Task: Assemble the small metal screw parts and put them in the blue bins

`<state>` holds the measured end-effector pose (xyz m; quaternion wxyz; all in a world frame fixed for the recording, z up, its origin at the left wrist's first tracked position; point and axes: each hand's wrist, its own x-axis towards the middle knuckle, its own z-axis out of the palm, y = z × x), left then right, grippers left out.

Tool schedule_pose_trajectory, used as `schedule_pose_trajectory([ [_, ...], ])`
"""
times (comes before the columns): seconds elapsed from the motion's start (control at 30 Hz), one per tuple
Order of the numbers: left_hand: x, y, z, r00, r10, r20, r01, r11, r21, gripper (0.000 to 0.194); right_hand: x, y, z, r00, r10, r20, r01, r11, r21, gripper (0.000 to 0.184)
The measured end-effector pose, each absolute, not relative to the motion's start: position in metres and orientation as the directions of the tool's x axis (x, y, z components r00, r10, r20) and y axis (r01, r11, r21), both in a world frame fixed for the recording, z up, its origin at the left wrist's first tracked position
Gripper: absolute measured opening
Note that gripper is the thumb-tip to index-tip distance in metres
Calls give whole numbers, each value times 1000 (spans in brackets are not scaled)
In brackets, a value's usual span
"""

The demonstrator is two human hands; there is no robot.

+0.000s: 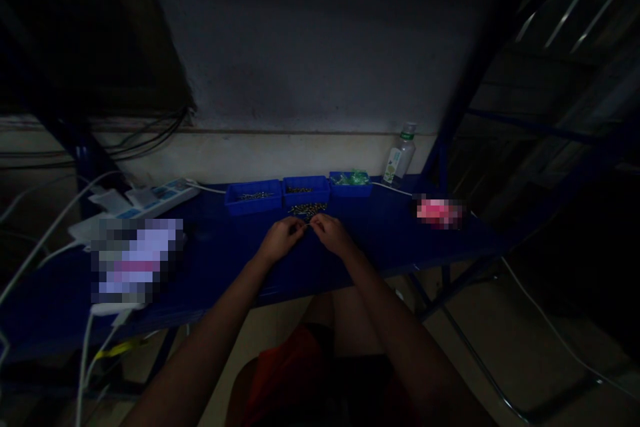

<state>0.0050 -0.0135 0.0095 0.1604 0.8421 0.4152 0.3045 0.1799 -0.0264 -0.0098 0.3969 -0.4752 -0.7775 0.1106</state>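
My left hand (281, 237) and my right hand (330, 232) meet over the blue table (380, 240), fingertips pinched together on a tiny part too small and dark to name. Just beyond them lies a loose pile of small metal parts (307, 209). Behind the pile stand three blue bins: the left bin (253, 197) and the middle bin (306, 189) hold small metal pieces, the right bin (350, 183) holds green pieces.
A plastic bottle (399, 159) stands at the back right by the wall. A white power strip (159, 195) with cables lies at the back left. Blurred items sit at the left (135, 259) and the right (439, 211). A metal rack (550, 113) rises on the right.
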Motion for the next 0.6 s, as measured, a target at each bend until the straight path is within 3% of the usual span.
schedule_pose_trajectory([
  [0.2,6,-15,10,485,769,417,541,-639,547,24,179,-26,-12,-321,829,458,689,536,-488,10],
  [0.6,6,-15,9,506,750,427,511,-659,552,26,179,-30,-8,-336,826,452,708,539,-457,8],
])
